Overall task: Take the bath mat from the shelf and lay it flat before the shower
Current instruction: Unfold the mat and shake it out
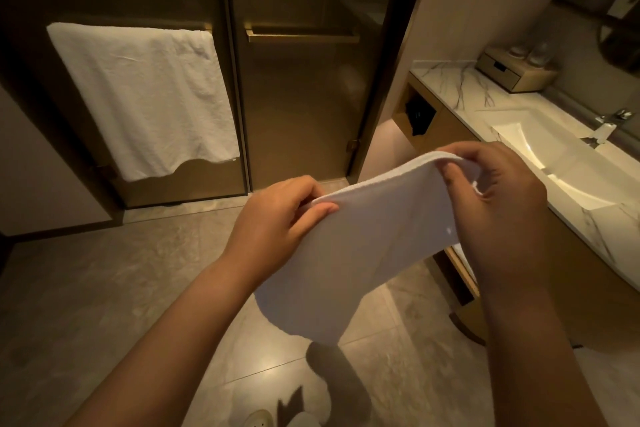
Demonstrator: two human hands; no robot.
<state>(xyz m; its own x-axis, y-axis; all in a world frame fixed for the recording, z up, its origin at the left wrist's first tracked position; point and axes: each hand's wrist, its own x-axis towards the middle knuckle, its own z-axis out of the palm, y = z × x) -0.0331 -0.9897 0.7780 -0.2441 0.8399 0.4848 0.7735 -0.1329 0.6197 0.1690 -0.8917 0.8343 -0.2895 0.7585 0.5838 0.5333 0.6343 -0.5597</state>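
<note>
Right now both hands hold the white bath mat up in the air at the middle of the view, above the tiled floor. The left hand pinches the mat's upper edge at its 9 o'clock end, thumb on the near face and fingers curled behind. The right hand grips the same edge at the 2 o'clock end, fingers closed over the fold. From that edge the mat hangs loose, its lower edge curving down toward 6 o'clock, clear of the floor.

At 12 o'clock stand the tinted glass shower doors, with a white towel draped over the bar of the door at 10 o'clock. A marble counter with a sink runs along 3 o'clock, its front edge just beside the right hand. Between the doors and the hands, the floor lies open from 9 o'clock to 7 o'clock. A slipper tip shows at 6 o'clock.
</note>
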